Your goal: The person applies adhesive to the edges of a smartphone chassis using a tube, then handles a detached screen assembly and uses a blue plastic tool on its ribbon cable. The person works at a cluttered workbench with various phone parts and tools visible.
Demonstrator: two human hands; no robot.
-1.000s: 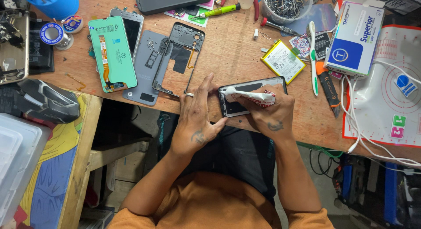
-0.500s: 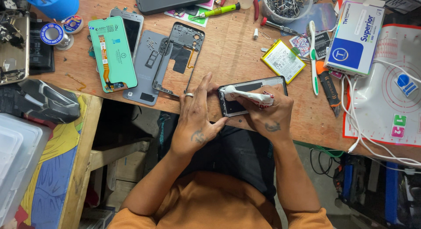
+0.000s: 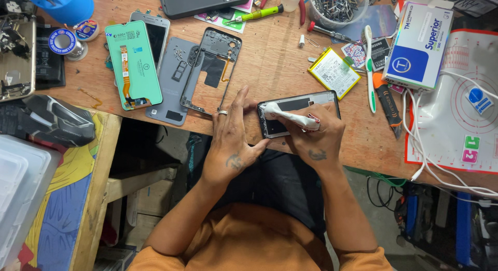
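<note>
Left hand flat, fingers spread, steadying phone at bench front edge; right hand grips white cloth pressed on its dark face, battery just behind.

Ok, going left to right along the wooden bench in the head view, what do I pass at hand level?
Green screen panel → grey back cover → phone mid-frame → left hand → dark phone → right hand holding white cloth → white toothbrush → white cables.
</note>
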